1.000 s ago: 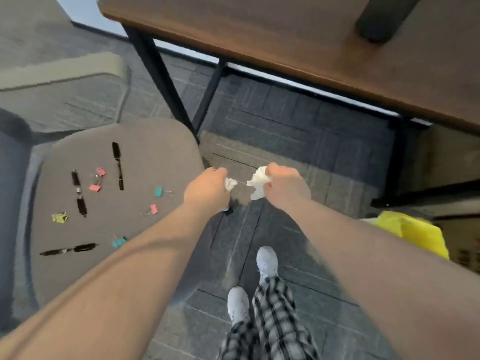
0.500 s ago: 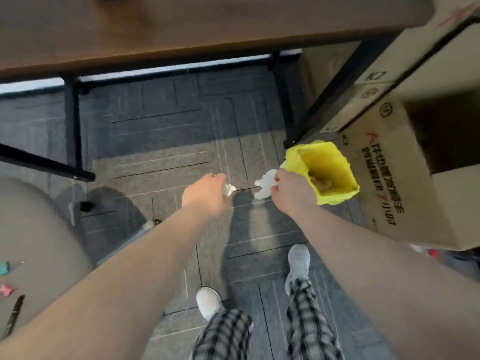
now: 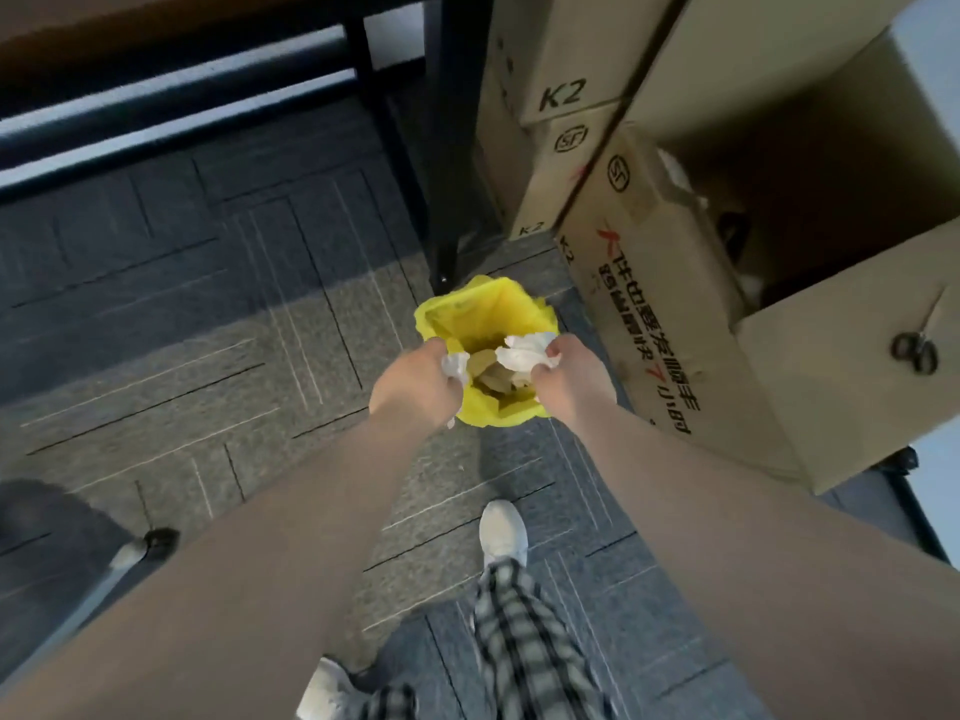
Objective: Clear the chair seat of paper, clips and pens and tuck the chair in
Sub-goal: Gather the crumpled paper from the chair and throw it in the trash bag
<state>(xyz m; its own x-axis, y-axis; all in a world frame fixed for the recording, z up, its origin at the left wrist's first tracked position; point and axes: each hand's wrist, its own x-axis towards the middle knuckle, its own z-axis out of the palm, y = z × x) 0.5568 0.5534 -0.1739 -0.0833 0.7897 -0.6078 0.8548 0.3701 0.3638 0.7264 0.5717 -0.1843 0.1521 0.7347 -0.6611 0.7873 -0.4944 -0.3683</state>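
My left hand (image 3: pixel 415 384) grips a small wad of crumpled white paper (image 3: pixel 455 365). My right hand (image 3: pixel 571 379) grips a larger crumpled white paper (image 3: pixel 524 351). Both hands hover over the mouth of a small bin lined with a yellow bag (image 3: pixel 483 309), which stands on the carpet and holds some crumpled waste. The chair seat with its pens and clips is out of view; only a chair leg with a black castor (image 3: pixel 158 542) shows at the lower left.
Stacked cardboard boxes (image 3: pixel 670 324) stand right of the bin, one open at the top, with scissors (image 3: pixel 914 351) on a flap. A black desk leg (image 3: pixel 447 148) rises just behind the bin. My feet in white shoes (image 3: pixel 503 530) stand on grey carpet.
I have turned right, away from the chair. Both hands have carried their paper wads from beside the seat to above the yellow bin.
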